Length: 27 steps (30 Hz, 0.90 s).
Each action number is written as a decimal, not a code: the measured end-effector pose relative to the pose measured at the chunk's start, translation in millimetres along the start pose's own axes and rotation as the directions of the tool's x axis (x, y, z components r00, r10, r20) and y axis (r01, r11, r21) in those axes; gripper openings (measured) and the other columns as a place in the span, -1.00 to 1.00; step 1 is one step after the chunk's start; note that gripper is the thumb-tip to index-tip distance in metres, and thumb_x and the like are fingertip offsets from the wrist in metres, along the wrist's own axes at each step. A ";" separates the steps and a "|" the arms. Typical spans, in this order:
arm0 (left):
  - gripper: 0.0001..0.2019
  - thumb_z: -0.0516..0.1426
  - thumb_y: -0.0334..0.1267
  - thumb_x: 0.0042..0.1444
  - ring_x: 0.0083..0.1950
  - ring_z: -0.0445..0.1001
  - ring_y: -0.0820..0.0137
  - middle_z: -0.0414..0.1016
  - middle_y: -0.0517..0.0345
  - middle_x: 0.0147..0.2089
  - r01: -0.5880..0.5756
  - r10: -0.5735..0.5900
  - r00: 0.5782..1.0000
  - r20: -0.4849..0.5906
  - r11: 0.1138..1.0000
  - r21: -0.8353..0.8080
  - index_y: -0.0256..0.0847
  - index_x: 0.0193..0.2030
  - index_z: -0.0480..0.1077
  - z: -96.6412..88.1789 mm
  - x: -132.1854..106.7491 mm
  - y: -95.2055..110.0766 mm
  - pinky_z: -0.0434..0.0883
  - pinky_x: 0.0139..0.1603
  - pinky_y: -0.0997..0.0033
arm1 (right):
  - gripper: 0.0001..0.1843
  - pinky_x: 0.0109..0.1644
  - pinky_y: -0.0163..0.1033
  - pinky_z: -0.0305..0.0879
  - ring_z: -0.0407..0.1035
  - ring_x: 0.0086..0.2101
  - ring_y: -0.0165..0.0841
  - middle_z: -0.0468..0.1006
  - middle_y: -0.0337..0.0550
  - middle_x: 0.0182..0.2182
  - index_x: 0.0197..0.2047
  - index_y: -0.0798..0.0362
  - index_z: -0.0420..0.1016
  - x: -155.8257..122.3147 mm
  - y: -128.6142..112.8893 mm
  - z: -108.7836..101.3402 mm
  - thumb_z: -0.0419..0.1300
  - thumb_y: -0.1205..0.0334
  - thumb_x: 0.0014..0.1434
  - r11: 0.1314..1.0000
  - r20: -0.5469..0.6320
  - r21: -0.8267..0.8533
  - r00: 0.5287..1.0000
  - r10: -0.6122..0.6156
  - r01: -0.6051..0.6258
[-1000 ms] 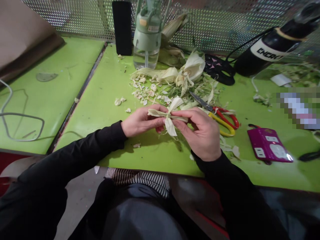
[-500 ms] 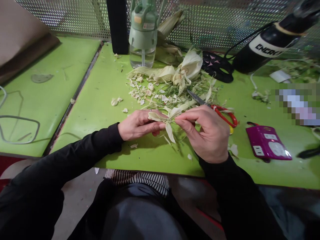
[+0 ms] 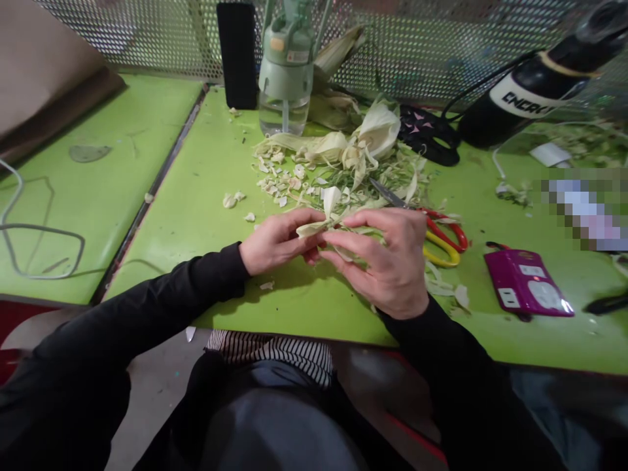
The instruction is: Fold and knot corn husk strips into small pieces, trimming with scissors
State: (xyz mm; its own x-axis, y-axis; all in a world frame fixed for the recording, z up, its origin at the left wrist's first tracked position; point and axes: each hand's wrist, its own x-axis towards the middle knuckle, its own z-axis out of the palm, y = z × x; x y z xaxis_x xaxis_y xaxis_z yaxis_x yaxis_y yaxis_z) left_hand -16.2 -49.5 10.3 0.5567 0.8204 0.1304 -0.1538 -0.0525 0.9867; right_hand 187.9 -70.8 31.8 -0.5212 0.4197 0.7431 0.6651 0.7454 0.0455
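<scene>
My left hand [image 3: 275, 243] pinches a pale strip of corn husk [image 3: 331, 201] bunched like a small flower, its petals sticking out past the fingertips. From the other side my right hand [image 3: 392, 271] has its fingers around the same husk, with the thumb below and the fingertips partly spread against it. Just beyond the right hand lie scissors [image 3: 461, 239] with red and yellow handles, their blades on a heap of husk scraps [image 3: 294, 186]. Larger husk pieces [image 3: 375, 131] rest behind the scraps.
Behind stand a black phone [image 3: 237, 59] and a green water bottle [image 3: 286, 75]. To the right are a purple power socket [image 3: 527, 281], a black bottle-shaped object [image 3: 524, 95] and a white plug [image 3: 550, 155]. A brown paper bag [image 3: 49, 72] and glasses [image 3: 44, 277] lie left.
My right hand has shifted left and closer to my left hand, its fingers now spread round the husk. One husk petal now points up, and the scissors' yellow handle has come into view.
</scene>
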 end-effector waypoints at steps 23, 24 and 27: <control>-0.62 0.33 0.02 0.08 -0.37 0.52 0.54 0.58 0.12 -0.18 -0.086 0.083 0.996 -0.026 0.989 -0.120 -0.25 -0.18 0.43 -5.7 2.6 -13.0 0.54 -0.37 0.54 | -0.64 -0.28 -0.08 0.44 0.49 -0.17 -0.17 0.56 0.01 -0.14 0.02 -0.01 0.41 0.5 -1.6 0.5 0.34 0.09 0.22 0.958 -0.010 0.168 0.972 0.237 -0.232; -0.62 0.33 0.03 0.09 -0.37 0.52 0.53 0.57 0.12 -0.17 -0.077 0.074 0.997 -0.029 0.990 -0.119 -0.25 -0.17 0.44 -5.9 2.5 -13.0 0.54 -0.39 0.53 | -0.62 -0.24 -0.06 0.45 0.49 -0.13 -0.14 0.57 0.03 -0.10 0.05 0.00 0.41 0.2 -1.4 1.1 0.33 0.07 0.22 0.956 0.009 0.164 0.969 0.247 -0.245; -0.60 0.31 0.06 0.09 -0.37 0.50 0.50 0.54 0.09 -0.18 -0.070 0.067 0.997 -0.043 0.995 -0.068 -0.25 -0.15 0.47 -6.8 3.5 -13.9 0.52 -0.44 0.51 | -0.66 -0.17 -0.07 0.45 0.52 -0.14 -0.17 0.62 -0.04 -0.13 0.02 0.01 0.45 0.0 -1.8 2.6 0.33 0.09 0.23 0.961 0.052 0.149 0.972 0.227 -0.232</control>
State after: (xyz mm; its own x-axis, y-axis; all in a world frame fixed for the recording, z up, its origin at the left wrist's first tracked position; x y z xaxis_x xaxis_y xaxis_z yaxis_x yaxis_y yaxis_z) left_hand -17.6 -42.0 -3.6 0.5092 0.8389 0.1922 -0.2476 -0.0711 0.9662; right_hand 185.3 -70.8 29.9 -0.3833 0.6042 0.6986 0.6809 0.6959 -0.2283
